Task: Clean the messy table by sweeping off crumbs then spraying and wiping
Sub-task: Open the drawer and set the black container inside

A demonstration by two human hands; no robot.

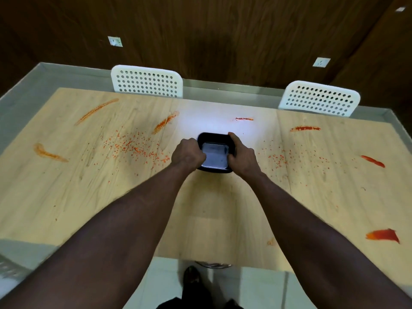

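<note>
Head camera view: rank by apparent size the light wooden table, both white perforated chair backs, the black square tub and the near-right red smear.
1. Light wooden table.
2. Left white perforated chair back and right chair back, about alike.
3. Black square tub.
4. Near-right red smear; nearer the camera, yet smallest.

I grip the black tray with my left hand and right hand mid-table (orange crumbs scattered on both sides).
</note>
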